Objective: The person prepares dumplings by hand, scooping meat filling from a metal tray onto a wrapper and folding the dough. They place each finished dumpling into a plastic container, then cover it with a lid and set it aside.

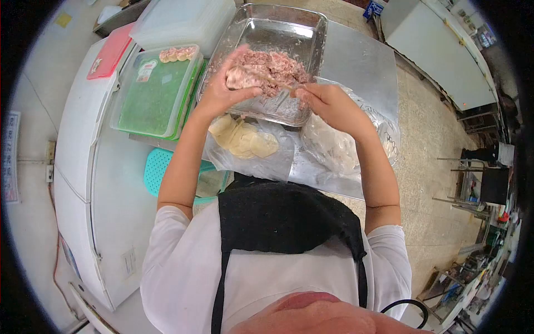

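Note:
My left hand (219,92) is cupped around a dumpling (240,78) topped with pinkish minced meat. It is held over the left side of a clear rectangular tray (318,33). Inside the tray lies a mound of raw minced meat (281,65). Between thumb and fingers, my right hand (334,108) grips a thin wooden spatula (272,81), its far end reaching to the meat at my left hand. Closer to my body, round pale dumpling wrappers (245,138) are fanned out on a plastic sheet.
A plastic bag (334,146) lies right of the wrappers on the metal table (364,69). At left, a green-bottomed container (150,100) holds several filled dumplings (178,54) along its far edge. Clear lids (183,22), a red lid (109,53) and a turquoise basket (157,170) are nearby.

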Motion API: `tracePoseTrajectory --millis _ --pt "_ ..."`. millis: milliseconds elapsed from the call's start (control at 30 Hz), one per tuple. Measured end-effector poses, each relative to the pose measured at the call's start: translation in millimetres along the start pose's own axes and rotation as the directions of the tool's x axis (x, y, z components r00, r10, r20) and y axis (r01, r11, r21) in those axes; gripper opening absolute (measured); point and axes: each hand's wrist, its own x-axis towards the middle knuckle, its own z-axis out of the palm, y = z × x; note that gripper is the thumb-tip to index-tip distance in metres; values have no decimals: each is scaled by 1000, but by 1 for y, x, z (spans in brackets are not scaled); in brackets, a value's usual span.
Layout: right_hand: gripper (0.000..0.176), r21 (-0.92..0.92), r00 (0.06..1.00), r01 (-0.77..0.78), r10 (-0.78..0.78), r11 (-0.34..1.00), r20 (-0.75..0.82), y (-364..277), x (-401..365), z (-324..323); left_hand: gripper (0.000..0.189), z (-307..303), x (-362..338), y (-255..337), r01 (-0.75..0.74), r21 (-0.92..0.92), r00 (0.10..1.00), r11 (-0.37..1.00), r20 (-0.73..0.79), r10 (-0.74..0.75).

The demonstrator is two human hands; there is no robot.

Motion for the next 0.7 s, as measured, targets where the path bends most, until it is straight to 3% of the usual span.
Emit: tracePoseTrajectory --millis 33,67,133,167,233,333,367,400,433,500,633,700 --pt "29 1 1000 6 -6 1000 4 -5 -3 -1 53 -1 3 -2 -188 271 981 944 94 168" --pt "29 -21 999 41 -40 999 16 -13 -7 -1 53 -4 3 -2 -185 276 982 943 89 167" --pt "28 -39 996 79 -77 996 32 -15 -6 6 43 -8 2 6 172 64 926 983 329 -183" --pt "28 -17 991 132 -131 991 27 -8 -3 16 43 -11 2 5 175 66 927 982 324 -187" --pt "28 4 982 189 -189 982 17 10 3 30 32 -15 4 0 -108 182 894 977 449 16" --pt "27 46 972 234 -234 971 2 32 23 32 28 -13 -2 -8 -65 265 923 962 382 -43" --pt "25 -85 962 266 -270 960 -41 38 32 28 28 -15 -2 -18 -64 267 924 961 380 -44" --pt "23 -218 947 289 -312 932 -79 40 37 26 25 -17 1 -33 205 220 935 954 245 -258" --pt "23 -218 945 293 -316 931 -78 30 35 28 23 -19 2 -40 453 134 875 881 122 -469" --pt "23 -459 910 129 -289 879 -297 7 31 33 25 -25 4 -49 452 116 884 885 71 -461" --pt "30 -471 934 181 -301 863 -193 56 50 73 34 -27 6 -32 405 132 906 905 71 -416" --pt "27 -599 988 -149 88 787 -129 82 55 66 38 -38 5 -27 405 90 904 910 113 -413"
